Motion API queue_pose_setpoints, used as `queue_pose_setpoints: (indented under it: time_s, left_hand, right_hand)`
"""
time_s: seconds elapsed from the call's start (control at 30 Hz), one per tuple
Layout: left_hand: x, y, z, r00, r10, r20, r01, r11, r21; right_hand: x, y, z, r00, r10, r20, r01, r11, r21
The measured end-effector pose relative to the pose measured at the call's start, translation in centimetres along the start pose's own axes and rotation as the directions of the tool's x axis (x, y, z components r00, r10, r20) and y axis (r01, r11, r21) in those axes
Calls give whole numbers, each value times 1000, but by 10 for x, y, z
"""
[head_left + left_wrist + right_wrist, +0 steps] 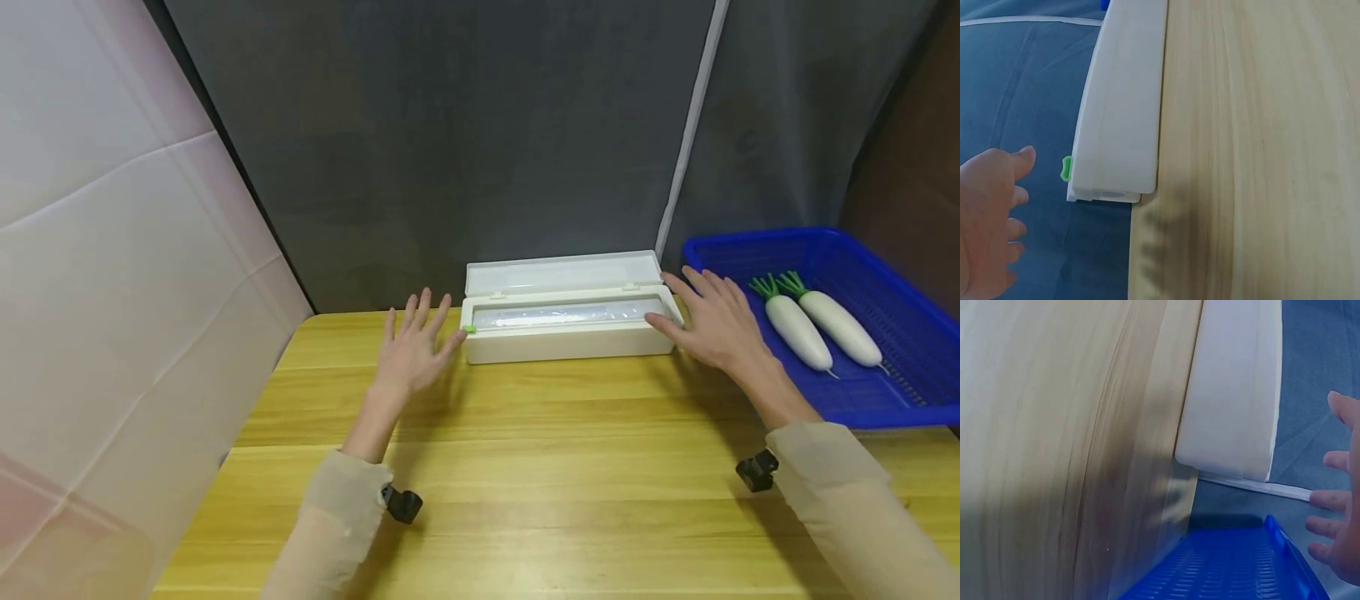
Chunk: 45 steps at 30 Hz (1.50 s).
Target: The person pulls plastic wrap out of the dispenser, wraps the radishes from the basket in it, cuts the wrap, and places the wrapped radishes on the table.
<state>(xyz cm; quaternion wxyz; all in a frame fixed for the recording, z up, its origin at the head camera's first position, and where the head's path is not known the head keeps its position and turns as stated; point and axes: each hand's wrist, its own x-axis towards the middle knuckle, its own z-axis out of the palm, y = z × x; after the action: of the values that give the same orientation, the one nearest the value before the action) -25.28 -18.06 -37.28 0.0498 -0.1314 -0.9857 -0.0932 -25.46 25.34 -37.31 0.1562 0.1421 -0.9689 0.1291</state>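
Note:
A long white cling film dispenser box [570, 344] stands at the table's back edge, its lid [562, 273] tipped back and a roll of clear film [566, 314] lying inside. A small green slider [469, 329] sits at its left end, also visible in the left wrist view. Just left of the box, my left hand [411, 354] has its fingers spread and holds nothing. My right hand [712, 325] is at the box's right end, fingers extended, thumb overlapping that end in the head view. In the right wrist view its fingers are apart with nothing between them.
A blue plastic basket [862, 408] at the right holds two white radishes [798, 333] with green tops. The wooden table [540, 467] spans the front. A dark grey curtain [450, 150] rises behind, and a pale sheet [135, 292] hangs at the left.

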Motion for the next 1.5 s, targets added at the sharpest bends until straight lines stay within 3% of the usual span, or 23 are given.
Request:
queue_pose_setpoints:
  time_s: [0.23,0.37,0.47,0.6,0.7,0.8,1.13,1.4,1.5]
  left_hand:
    - [4,5,5,999,30,-23,-31,998,-58]
    - [8,9,10,992,72,-106,-81,994,-79]
    - [12,10,15,968,127,-218,-149,985,-84]
    - [18,13,21,918,195,-346,-238,968,-85]
    - [21,14,24,890,234,-392,-288,954,-85]
    - [24,16,26,875,261,-407,-321,943,-87]
    - [30,21,31,862,305,-405,-375,921,-105]
    - [38,23,31,887,270,-374,-342,929,-142]
    - [42,23,32,904,239,-355,-313,935,-167]
  right_hand:
    - [1,-1,9,994,-74,-82,78,996,48]
    - [0,-1,15,990,-91,-104,98,993,69]
    - [-2,0,18,986,-101,-135,113,990,83]
    - [-4,1,23,978,-107,-178,127,986,105]
    - [-4,2,26,971,-116,-208,142,983,115]
    - [-4,2,29,964,-122,-236,155,980,125]
    - [-6,-1,45,956,-75,-284,135,971,198]
    - [-6,1,49,942,-28,-336,121,958,260]
    - [-5,1,50,938,-11,-348,111,957,269]
